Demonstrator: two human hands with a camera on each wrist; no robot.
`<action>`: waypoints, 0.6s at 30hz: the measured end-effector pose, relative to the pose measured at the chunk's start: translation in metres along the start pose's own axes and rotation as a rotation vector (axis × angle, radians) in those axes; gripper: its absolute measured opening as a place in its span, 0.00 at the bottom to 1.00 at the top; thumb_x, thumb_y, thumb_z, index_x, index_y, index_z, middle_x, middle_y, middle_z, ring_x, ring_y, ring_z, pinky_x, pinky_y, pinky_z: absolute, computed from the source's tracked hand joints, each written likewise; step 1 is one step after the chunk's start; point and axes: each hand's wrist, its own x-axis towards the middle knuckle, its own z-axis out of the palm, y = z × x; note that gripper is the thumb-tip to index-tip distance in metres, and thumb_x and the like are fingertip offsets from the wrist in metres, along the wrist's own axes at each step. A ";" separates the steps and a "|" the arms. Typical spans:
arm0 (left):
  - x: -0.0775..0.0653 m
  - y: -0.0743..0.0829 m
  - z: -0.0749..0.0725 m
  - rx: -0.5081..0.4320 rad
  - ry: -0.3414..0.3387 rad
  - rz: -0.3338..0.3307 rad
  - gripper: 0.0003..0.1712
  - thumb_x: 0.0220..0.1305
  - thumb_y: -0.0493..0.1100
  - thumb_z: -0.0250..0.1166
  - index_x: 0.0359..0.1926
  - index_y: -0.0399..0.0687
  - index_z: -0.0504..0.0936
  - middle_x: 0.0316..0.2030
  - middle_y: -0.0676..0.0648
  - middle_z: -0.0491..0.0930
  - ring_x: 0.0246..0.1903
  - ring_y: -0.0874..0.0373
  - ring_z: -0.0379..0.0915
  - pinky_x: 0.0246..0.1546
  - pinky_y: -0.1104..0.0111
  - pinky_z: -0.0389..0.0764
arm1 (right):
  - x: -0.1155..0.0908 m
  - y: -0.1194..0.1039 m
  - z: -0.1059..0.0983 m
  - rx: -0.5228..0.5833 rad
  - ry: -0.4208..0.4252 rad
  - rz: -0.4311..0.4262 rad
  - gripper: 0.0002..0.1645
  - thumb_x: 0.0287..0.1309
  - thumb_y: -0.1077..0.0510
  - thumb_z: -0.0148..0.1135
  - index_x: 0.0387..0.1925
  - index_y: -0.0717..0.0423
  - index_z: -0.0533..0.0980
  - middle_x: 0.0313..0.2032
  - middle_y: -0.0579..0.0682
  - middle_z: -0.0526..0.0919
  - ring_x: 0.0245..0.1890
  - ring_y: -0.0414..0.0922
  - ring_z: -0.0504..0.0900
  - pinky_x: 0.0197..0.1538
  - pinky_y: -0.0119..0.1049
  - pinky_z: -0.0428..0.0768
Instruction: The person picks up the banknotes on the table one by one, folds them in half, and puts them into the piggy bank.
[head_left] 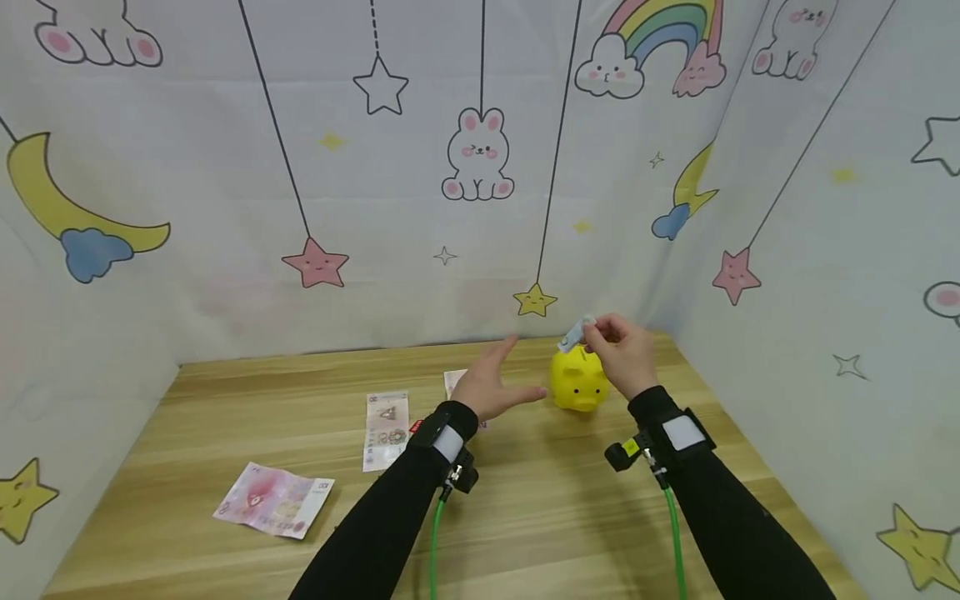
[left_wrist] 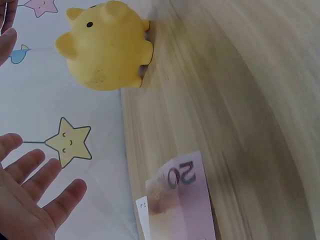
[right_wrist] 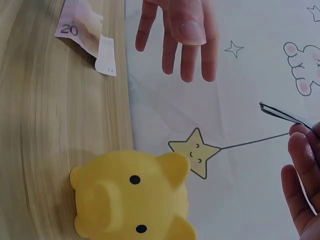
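Above the yellow piggy bank [head_left: 576, 383], my right hand [head_left: 630, 354] pinches a small folded bluish banknote [head_left: 573, 335] between thumb and fingers. In the right wrist view the folded banknote [right_wrist: 280, 114] appears edge-on as a thin strip, apart from the piggy bank. My left hand [head_left: 491, 387] hovers to the left of the bank, its fingers spread and holding nothing. A purplish 20 banknote [left_wrist: 182, 195] lies partly behind that hand in the head view. The piggy bank stands on its feet, its snout toward me.
Left of my left hand lies a pale banknote [head_left: 386, 433], with a small red item [head_left: 416, 425] beside it, partly covered by the sleeve. A creased pink banknote [head_left: 273, 500] rests nearer on the wooden table [head_left: 172, 467]. Printed cloth walls [head_left: 412, 308] enclose the table's back and sides.
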 end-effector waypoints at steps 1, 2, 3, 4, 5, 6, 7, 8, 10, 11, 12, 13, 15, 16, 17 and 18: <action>0.003 0.001 0.004 0.001 -0.011 -0.002 0.61 0.59 0.71 0.76 0.86 0.65 0.56 0.82 0.47 0.59 0.79 0.44 0.58 0.72 0.43 0.68 | 0.000 0.002 -0.002 -0.013 0.007 -0.002 0.12 0.77 0.58 0.64 0.41 0.65 0.82 0.38 0.62 0.90 0.32 0.45 0.86 0.39 0.21 0.80; 0.005 0.001 0.008 0.004 -0.022 -0.002 0.61 0.59 0.71 0.76 0.86 0.64 0.56 0.82 0.46 0.59 0.80 0.44 0.58 0.72 0.43 0.68 | 0.000 0.003 -0.004 -0.023 0.015 -0.001 0.12 0.77 0.58 0.64 0.40 0.65 0.83 0.37 0.62 0.90 0.33 0.46 0.87 0.39 0.21 0.80; 0.008 0.002 0.011 0.007 -0.033 -0.001 0.61 0.59 0.70 0.76 0.86 0.64 0.55 0.82 0.46 0.59 0.80 0.43 0.57 0.73 0.43 0.68 | 0.000 0.005 -0.006 -0.035 0.024 -0.002 0.12 0.77 0.58 0.64 0.40 0.65 0.83 0.37 0.61 0.90 0.33 0.48 0.87 0.38 0.20 0.80; 0.010 0.003 0.014 0.013 -0.043 -0.001 0.61 0.59 0.70 0.76 0.86 0.64 0.55 0.82 0.47 0.59 0.80 0.44 0.57 0.73 0.43 0.68 | 0.000 0.006 -0.007 -0.043 0.031 -0.003 0.12 0.76 0.58 0.65 0.40 0.64 0.83 0.36 0.61 0.90 0.33 0.49 0.88 0.38 0.20 0.79; 0.012 0.003 0.016 0.015 -0.048 0.001 0.61 0.59 0.70 0.76 0.86 0.64 0.56 0.82 0.47 0.59 0.80 0.44 0.57 0.73 0.43 0.67 | 0.001 0.007 -0.008 -0.052 0.037 -0.007 0.12 0.76 0.58 0.65 0.39 0.64 0.83 0.36 0.61 0.90 0.34 0.51 0.88 0.38 0.20 0.79; 0.014 0.003 0.019 0.014 -0.053 0.006 0.61 0.59 0.69 0.77 0.86 0.63 0.56 0.82 0.46 0.60 0.80 0.44 0.57 0.73 0.43 0.67 | 0.001 0.008 -0.009 -0.059 0.044 -0.012 0.12 0.76 0.58 0.65 0.39 0.65 0.83 0.35 0.61 0.90 0.34 0.53 0.89 0.38 0.20 0.79; 0.016 0.004 0.021 0.014 -0.060 0.007 0.61 0.59 0.69 0.77 0.86 0.63 0.56 0.82 0.46 0.60 0.80 0.44 0.57 0.74 0.43 0.66 | 0.001 0.009 -0.010 -0.064 0.049 -0.018 0.12 0.76 0.58 0.65 0.39 0.65 0.83 0.35 0.61 0.90 0.34 0.54 0.89 0.37 0.20 0.78; 0.017 0.004 0.023 0.017 -0.063 0.009 0.61 0.59 0.69 0.77 0.86 0.62 0.56 0.82 0.46 0.60 0.80 0.44 0.57 0.74 0.43 0.66 | 0.001 0.010 -0.011 -0.063 0.054 -0.020 0.12 0.76 0.58 0.65 0.38 0.65 0.83 0.34 0.61 0.89 0.34 0.56 0.89 0.37 0.20 0.78; 0.020 0.004 0.028 0.030 -0.075 0.003 0.61 0.59 0.70 0.76 0.86 0.62 0.56 0.82 0.46 0.59 0.80 0.44 0.58 0.73 0.44 0.67 | 0.002 0.013 -0.013 -0.067 0.061 -0.024 0.12 0.75 0.59 0.66 0.38 0.65 0.83 0.34 0.61 0.89 0.34 0.57 0.89 0.37 0.19 0.78; 0.022 0.004 0.031 0.030 -0.076 0.002 0.61 0.60 0.70 0.76 0.86 0.60 0.56 0.82 0.45 0.60 0.80 0.43 0.58 0.73 0.43 0.67 | 0.002 0.014 -0.014 -0.067 0.064 -0.023 0.12 0.75 0.59 0.66 0.37 0.65 0.83 0.34 0.61 0.89 0.34 0.58 0.89 0.36 0.19 0.78; 0.023 0.004 0.033 0.029 -0.080 -0.001 0.61 0.60 0.70 0.76 0.86 0.59 0.56 0.82 0.45 0.59 0.80 0.43 0.58 0.73 0.43 0.67 | 0.002 0.016 -0.014 -0.067 0.068 -0.020 0.11 0.75 0.59 0.66 0.37 0.65 0.83 0.33 0.61 0.89 0.34 0.58 0.89 0.36 0.19 0.77; 0.024 0.005 0.036 0.024 -0.082 -0.002 0.61 0.60 0.69 0.76 0.86 0.58 0.56 0.82 0.44 0.59 0.80 0.43 0.58 0.74 0.43 0.67 | 0.002 0.017 -0.015 -0.069 0.072 -0.020 0.11 0.75 0.60 0.66 0.37 0.65 0.83 0.33 0.62 0.89 0.33 0.59 0.89 0.35 0.19 0.77; 0.027 0.006 0.041 0.021 -0.085 0.000 0.61 0.61 0.69 0.76 0.86 0.56 0.56 0.82 0.43 0.59 0.80 0.43 0.57 0.74 0.44 0.66 | 0.002 0.021 -0.015 -0.081 0.078 -0.024 0.10 0.74 0.61 0.66 0.36 0.66 0.83 0.33 0.62 0.89 0.33 0.60 0.89 0.35 0.18 0.77; 0.028 0.008 0.044 0.010 -0.084 0.004 0.61 0.62 0.68 0.76 0.86 0.54 0.56 0.82 0.42 0.59 0.80 0.43 0.56 0.75 0.44 0.65 | 0.002 0.023 -0.015 -0.088 0.079 -0.025 0.10 0.74 0.62 0.66 0.36 0.66 0.83 0.33 0.62 0.89 0.33 0.59 0.89 0.35 0.18 0.77; 0.030 0.009 0.046 0.001 -0.085 0.008 0.61 0.62 0.67 0.76 0.86 0.53 0.56 0.82 0.42 0.59 0.80 0.42 0.56 0.76 0.45 0.64 | 0.003 0.024 -0.015 -0.097 0.082 -0.030 0.10 0.74 0.62 0.67 0.36 0.66 0.83 0.32 0.62 0.89 0.33 0.60 0.89 0.34 0.18 0.77; 0.032 0.010 0.049 -0.009 -0.088 0.011 0.61 0.63 0.67 0.76 0.86 0.53 0.56 0.82 0.42 0.58 0.80 0.43 0.55 0.76 0.45 0.63 | 0.003 0.026 -0.015 -0.108 0.084 -0.036 0.09 0.74 0.62 0.67 0.37 0.66 0.83 0.33 0.62 0.89 0.32 0.59 0.89 0.34 0.18 0.77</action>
